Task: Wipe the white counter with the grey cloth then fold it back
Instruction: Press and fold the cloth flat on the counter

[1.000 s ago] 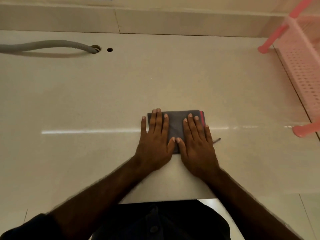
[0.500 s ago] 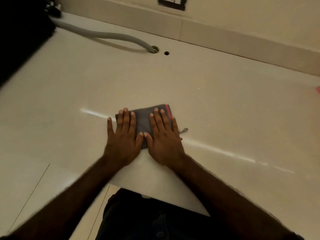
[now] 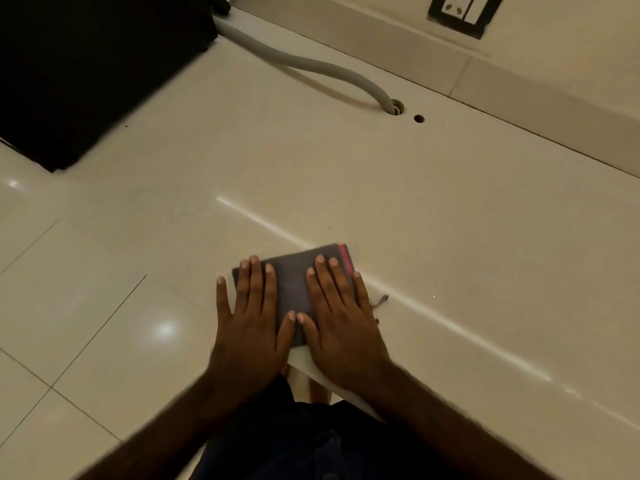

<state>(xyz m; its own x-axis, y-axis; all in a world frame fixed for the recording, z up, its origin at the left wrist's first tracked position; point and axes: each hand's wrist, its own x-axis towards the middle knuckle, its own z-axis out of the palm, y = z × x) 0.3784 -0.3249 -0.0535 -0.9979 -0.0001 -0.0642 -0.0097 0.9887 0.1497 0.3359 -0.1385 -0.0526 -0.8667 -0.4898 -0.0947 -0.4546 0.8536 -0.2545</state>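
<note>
A grey cloth (image 3: pixel 294 282), folded into a small rectangle with a red stripe along its right edge, lies flat on the white counter (image 3: pixel 381 202) near the front edge. My left hand (image 3: pixel 251 323) presses flat on the cloth's left part, fingers spread, little finger on the counter beside it. On the right part my right hand (image 3: pixel 341 323) also lies flat. The thumbs almost touch over the cloth's near edge. A loose thread sticks out to the right of the cloth.
A grey corrugated hose (image 3: pixel 311 69) runs across the back into a counter hole (image 3: pixel 396 109), with a smaller hole (image 3: pixel 419 118) beside it. A black appliance (image 3: pixel 86 64) stands at the far left. A wall socket (image 3: pixel 462 12) sits above the backsplash. Tiled floor (image 3: pixel 69 323) lies left.
The view has swung left and tilted; the pink rack has left the frame and the black appliance has come in. Both hands stay flat on the folded cloth.
</note>
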